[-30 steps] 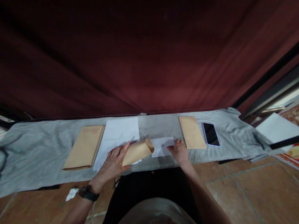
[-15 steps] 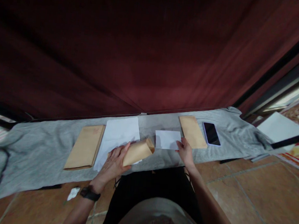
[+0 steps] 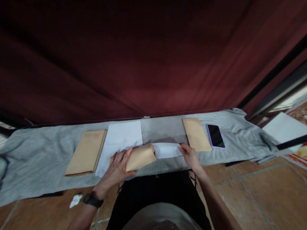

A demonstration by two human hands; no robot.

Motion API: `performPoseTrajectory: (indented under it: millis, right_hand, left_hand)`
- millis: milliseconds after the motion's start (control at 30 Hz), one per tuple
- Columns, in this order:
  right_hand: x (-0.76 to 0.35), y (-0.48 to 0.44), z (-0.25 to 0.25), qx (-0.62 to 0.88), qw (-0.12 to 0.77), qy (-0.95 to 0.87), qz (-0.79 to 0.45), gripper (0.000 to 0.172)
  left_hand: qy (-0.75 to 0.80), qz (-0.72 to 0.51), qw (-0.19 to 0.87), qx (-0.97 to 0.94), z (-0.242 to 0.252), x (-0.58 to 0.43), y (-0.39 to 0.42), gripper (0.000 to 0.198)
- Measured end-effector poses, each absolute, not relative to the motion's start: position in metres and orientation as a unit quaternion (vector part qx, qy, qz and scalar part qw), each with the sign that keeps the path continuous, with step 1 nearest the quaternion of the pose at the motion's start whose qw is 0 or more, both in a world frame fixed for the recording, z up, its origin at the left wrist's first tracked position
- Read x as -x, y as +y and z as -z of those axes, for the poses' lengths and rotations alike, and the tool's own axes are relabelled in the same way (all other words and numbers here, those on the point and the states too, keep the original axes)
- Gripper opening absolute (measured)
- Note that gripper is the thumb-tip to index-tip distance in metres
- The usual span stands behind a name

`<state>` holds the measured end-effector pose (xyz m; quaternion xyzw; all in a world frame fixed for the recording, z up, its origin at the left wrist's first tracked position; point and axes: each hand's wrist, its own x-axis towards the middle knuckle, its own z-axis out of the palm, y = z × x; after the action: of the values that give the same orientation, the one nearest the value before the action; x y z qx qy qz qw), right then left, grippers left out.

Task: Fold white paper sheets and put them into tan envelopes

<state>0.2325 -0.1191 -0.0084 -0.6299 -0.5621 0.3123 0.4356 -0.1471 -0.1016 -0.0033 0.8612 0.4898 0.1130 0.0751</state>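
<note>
A brown paper envelope [image 3: 141, 157] lies under and between the fingers and thumb of my left hand [image 3: 118, 167], its mouth bowed open toward the right. My right hand [image 3: 190, 157] pinches the right end of a folded white sheet of paper [image 3: 166, 150]. The sheet's left end is at the envelope's mouth and its tip is hidden there. Beneath the envelope and my left fingers is a stack of white paper [image 3: 125, 134]. Left of that lies a thick stack of brown envelopes [image 3: 85, 152]. Beyond my right hand rests another brown envelope [image 3: 197, 135].
A phone [image 3: 216, 136] in a pale purple case lies at the right. Everything rests on a narrow surface covered with grey cloth [image 3: 40, 151]. A dark red curtain [image 3: 147, 57] hangs behind it. A crumpled white tissue [image 3: 75, 201] is on the tiled floor [image 3: 256, 195].
My right hand has brought the white sheet left and slightly down, so its left end now meets the envelope's mouth. My left hand stays on the envelope.
</note>
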Motion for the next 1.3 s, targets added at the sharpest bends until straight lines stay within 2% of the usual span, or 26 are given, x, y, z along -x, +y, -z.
performPoseTrajectory:
  millis: [233,467,700,867,1300]
  right_hand:
    - [-0.242,-0.116,0.006,0.639,0.365,-0.594,-0.324,0.023]
    - [-0.212,-0.111,0.014,0.645,0.348,-0.596,-0.329,0.025]
    - [-0.164,-0.111,0.009,0.573,0.391,-0.601,-0.397,0.026]
    - [-0.152,-0.11,0.014,0.594,0.374,-0.573,-0.424,0.023]
    - [-0.155,-0.114,0.027,0.663,0.399,-0.493,-0.398,0.013]
  left_hand:
    - [0.485,-0.114,0.073,-0.864,0.005,0.146,-0.1,0.112]
    - [0.47,-0.121,0.062,-0.872,0.0,0.139,-0.102,0.108]
    - [0.452,-0.124,0.06,-0.881,-0.016,0.118,-0.102,0.109]
    - [0.438,-0.127,0.062,-0.888,-0.02,0.111,-0.101,0.107]
    - [0.429,-0.129,0.048,-0.893,-0.014,0.107,-0.098,0.107]
